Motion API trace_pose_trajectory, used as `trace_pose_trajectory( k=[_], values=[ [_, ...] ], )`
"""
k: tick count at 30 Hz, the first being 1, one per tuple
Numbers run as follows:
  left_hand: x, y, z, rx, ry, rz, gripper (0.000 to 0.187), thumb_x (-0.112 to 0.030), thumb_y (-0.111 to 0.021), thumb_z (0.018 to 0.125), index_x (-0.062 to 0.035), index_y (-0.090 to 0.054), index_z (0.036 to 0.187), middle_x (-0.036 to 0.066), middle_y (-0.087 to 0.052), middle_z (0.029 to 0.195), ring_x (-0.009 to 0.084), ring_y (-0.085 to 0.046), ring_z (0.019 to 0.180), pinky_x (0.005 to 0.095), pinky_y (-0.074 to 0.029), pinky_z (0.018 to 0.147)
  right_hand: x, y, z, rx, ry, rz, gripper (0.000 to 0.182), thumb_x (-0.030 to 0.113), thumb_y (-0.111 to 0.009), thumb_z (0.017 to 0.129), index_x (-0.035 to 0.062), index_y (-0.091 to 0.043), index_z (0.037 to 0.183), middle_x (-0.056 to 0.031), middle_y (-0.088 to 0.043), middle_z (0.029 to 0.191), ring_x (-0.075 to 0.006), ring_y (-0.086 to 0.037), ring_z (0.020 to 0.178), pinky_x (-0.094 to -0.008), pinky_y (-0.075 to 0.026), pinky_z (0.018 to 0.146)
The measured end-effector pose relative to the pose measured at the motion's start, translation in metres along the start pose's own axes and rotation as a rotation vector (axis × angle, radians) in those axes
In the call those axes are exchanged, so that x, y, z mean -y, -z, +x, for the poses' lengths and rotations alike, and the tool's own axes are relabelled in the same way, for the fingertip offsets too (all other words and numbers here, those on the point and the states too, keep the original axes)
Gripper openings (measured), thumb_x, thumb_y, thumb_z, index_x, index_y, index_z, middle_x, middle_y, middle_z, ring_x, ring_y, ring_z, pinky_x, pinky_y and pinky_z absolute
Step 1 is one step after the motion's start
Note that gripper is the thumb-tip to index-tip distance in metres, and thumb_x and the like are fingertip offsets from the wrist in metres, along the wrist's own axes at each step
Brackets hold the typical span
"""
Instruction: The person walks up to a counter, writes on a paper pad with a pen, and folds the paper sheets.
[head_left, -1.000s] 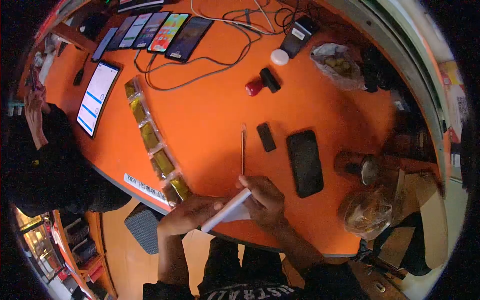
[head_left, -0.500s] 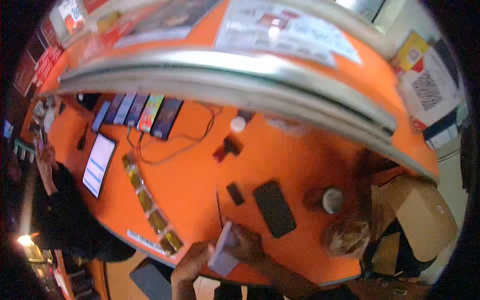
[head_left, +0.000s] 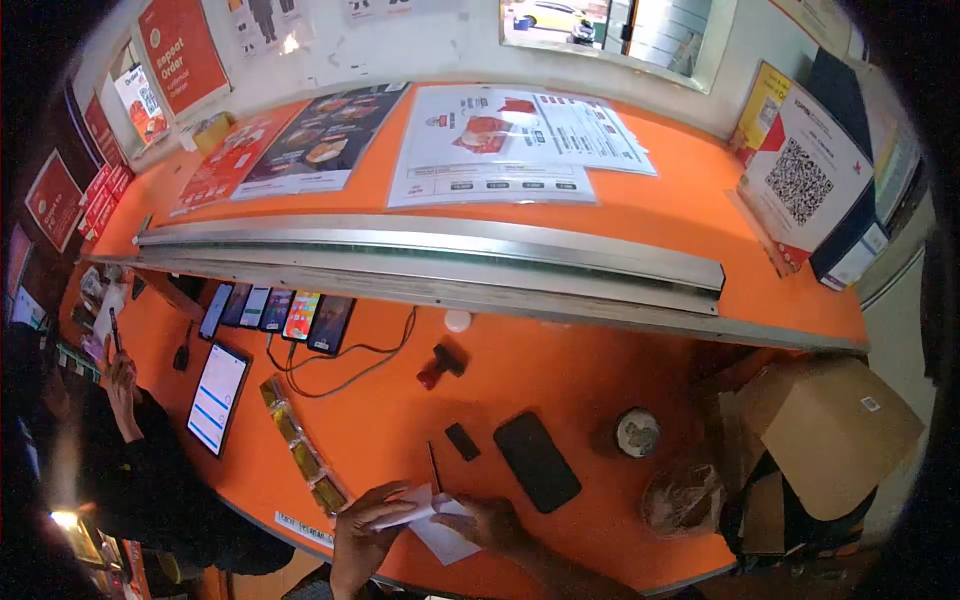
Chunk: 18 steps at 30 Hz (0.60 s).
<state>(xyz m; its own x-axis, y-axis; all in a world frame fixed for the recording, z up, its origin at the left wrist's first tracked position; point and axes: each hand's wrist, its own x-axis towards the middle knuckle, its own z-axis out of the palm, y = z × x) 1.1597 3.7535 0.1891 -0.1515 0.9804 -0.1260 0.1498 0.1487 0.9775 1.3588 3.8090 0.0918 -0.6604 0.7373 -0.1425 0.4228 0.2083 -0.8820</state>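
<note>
A white folded paper (head_left: 445, 538) is held between both hands near the orange counter's front edge. My left hand (head_left: 372, 525) has its fingers closed on the paper's left part. My right hand (head_left: 490, 524) pinches the paper's right side. Just beyond the hands lies a thin dark stick or pen (head_left: 434, 464). A small black object (head_left: 462, 441) and a larger black phone (head_left: 537, 461) rest to the right of it. To the left stretches a strip of yellowish sachets (head_left: 302, 450).
A tablet (head_left: 218, 398), several phones (head_left: 301, 315) with cables, a red-black stamp (head_left: 440, 367), a round container (head_left: 637, 433) and a cardboard box (head_left: 840, 435) are around. A raised metal-edged shelf (head_left: 430, 248) crosses behind. At left, another person's hand (head_left: 122, 385) holds something.
The view has tilted up and become sharper, showing more wall and window. The paper has gone from standing upright to lying flatter and more spread between my hands.
</note>
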Motion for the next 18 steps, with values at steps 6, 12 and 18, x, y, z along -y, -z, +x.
trace_pose_trajectory(
  k=[6,12,18],
  values=[
    [0.0,0.004,-0.009,-0.057,0.014,-0.189,0.058,0.009,-0.081,0.071,-0.0024,-0.062,0.124,0.018,-0.056,0.137,0.0248,-0.063,0.115,0.0392,-0.055,0.096,-0.033,-0.024,-0.009,-0.205,0.108,0.183,0.044,0.03,-0.061,0.098,0.0116,-0.055,0.137,-0.0181,-0.071,0.108,-0.0312,-0.072,0.093,-0.0433,-0.057,0.08],
    [-0.003,0.002,-0.016,0.109,-0.102,0.457,0.068,-0.008,-0.09,0.064,-0.0063,-0.063,0.127,0.013,-0.056,0.138,0.0292,-0.061,0.115,0.0414,-0.052,0.097,-0.019,-0.017,-0.001,-0.153,-0.113,0.562,0.039,0.035,-0.047,0.104,0.0064,-0.059,0.127,-0.012,-0.069,0.108,-0.024,-0.068,0.096,-0.0391,-0.055,0.086],
    [0.024,-0.019,-0.031,0.131,-0.144,0.721,0.065,-0.016,-0.087,0.064,-0.0121,-0.066,0.126,0.01,-0.057,0.132,0.0343,-0.053,0.121,0.046,-0.047,0.102,-0.028,-0.012,0.006,-0.317,-0.348,0.79,0.036,0.03,-0.045,0.106,0.0013,-0.062,0.118,-0.008,-0.068,0.104,-0.0141,-0.067,0.092,-0.0303,-0.056,0.079]
  ],
)
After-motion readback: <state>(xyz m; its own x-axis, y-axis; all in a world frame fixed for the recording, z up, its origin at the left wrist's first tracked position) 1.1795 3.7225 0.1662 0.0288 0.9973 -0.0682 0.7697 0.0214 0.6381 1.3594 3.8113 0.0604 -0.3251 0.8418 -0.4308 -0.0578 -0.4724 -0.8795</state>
